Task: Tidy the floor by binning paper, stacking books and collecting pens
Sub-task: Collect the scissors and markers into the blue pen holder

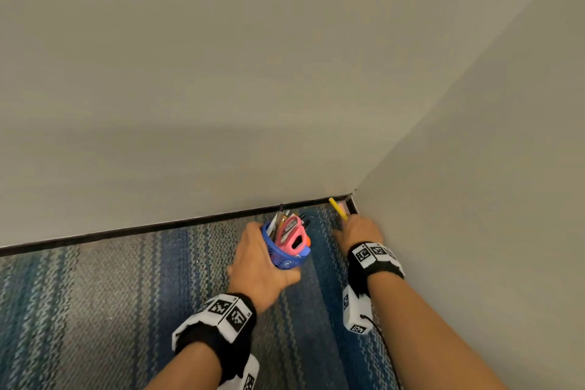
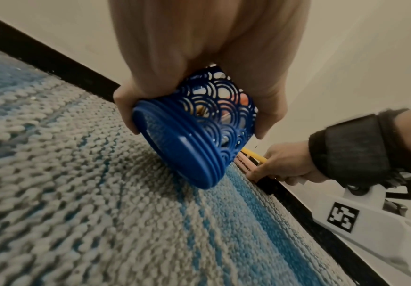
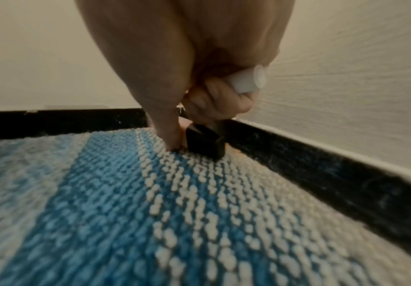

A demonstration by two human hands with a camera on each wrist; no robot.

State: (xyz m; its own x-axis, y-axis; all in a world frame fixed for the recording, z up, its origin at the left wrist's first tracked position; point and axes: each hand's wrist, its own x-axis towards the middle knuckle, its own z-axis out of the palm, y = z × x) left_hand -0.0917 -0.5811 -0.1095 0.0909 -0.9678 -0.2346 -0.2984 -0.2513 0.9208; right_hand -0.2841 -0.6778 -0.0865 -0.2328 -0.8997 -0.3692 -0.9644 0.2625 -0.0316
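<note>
My left hand [image 1: 264, 258] grips a blue lattice pen pot [image 1: 286, 255], tilted just above the carpet; the pot [image 2: 194, 123] holds pink scissors [image 1: 292, 233] and several pens. My right hand [image 1: 359, 228] reaches into the room corner and curls round a bundle of pens: a yellow one [image 1: 338, 208] sticks up, a pink highlighter [image 2: 245, 163] with a black cap [image 3: 205, 141] lies at the skirting, and a white pen end [image 3: 249, 79] pokes out by the little finger. The right thumb [image 3: 169, 133] presses onto the carpet beside the black cap.
Blue and grey striped carpet [image 1: 126, 288] covers the floor. Two pale walls meet in a corner [image 1: 354, 191], edged by a black skirting strip [image 1: 158, 226]. The right wall stands close beside my right forearm.
</note>
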